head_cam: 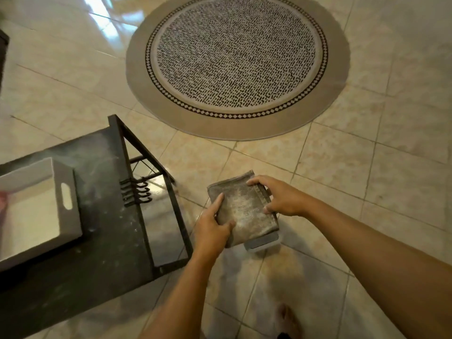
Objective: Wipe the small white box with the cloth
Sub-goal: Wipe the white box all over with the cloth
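Hands meet in mid-air above the beige tiled floor (330, 167), just right of the dark metal-framed bench (102, 241). A folded grey-brown cloth (244, 209) is draped over the small white box (263, 243), of which only a pale near edge is seen below the cloth. The bundle's long axis runs away from the viewer, tilted slightly left. The left hand (212, 226) is clamped on the cloth's left edge; the right hand (278, 196) is closed on the right side.
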Action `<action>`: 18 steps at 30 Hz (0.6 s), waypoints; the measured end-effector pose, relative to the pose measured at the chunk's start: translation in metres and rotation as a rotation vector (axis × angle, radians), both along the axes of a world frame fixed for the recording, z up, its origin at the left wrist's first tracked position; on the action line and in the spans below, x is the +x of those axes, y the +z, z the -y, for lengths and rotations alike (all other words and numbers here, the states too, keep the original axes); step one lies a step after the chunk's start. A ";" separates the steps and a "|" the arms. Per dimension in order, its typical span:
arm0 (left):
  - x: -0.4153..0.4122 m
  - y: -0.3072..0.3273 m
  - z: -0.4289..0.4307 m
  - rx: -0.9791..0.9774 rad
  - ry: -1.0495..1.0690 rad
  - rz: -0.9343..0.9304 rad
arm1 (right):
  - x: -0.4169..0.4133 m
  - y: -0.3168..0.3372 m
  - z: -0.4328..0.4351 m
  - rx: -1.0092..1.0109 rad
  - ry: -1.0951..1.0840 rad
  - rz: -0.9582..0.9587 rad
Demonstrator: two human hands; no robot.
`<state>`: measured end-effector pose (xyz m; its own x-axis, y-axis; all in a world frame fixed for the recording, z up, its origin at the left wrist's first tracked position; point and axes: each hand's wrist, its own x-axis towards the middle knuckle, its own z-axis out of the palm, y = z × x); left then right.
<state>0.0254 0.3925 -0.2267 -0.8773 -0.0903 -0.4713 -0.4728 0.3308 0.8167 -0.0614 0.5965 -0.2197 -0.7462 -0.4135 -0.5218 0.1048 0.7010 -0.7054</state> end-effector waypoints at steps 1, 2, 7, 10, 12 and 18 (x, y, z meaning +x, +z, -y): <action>0.003 -0.016 -0.002 -0.019 -0.009 -0.004 | 0.005 -0.015 -0.002 0.011 0.007 -0.004; 0.006 -0.029 -0.005 -0.028 -0.015 0.001 | 0.009 -0.028 -0.005 0.020 0.021 -0.017; 0.022 -0.074 -0.022 -0.112 -0.072 -0.016 | 0.014 -0.079 -0.025 0.063 -0.092 -0.051; 0.029 -0.091 -0.025 -0.157 -0.088 -0.084 | 0.012 -0.100 -0.036 0.120 -0.132 0.048; 0.033 -0.103 -0.025 -0.201 -0.093 -0.142 | 0.016 -0.109 -0.039 0.095 -0.131 0.125; 0.040 -0.125 -0.029 -0.251 -0.155 -0.182 | 0.031 -0.120 -0.044 -0.114 -0.219 0.125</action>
<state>0.0658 0.4213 -0.3518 -0.9574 -0.0424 -0.2857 -0.2550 0.5889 0.7669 -0.0304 0.6406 -0.3401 -0.7570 -0.3106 -0.5749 0.3362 0.5692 -0.7503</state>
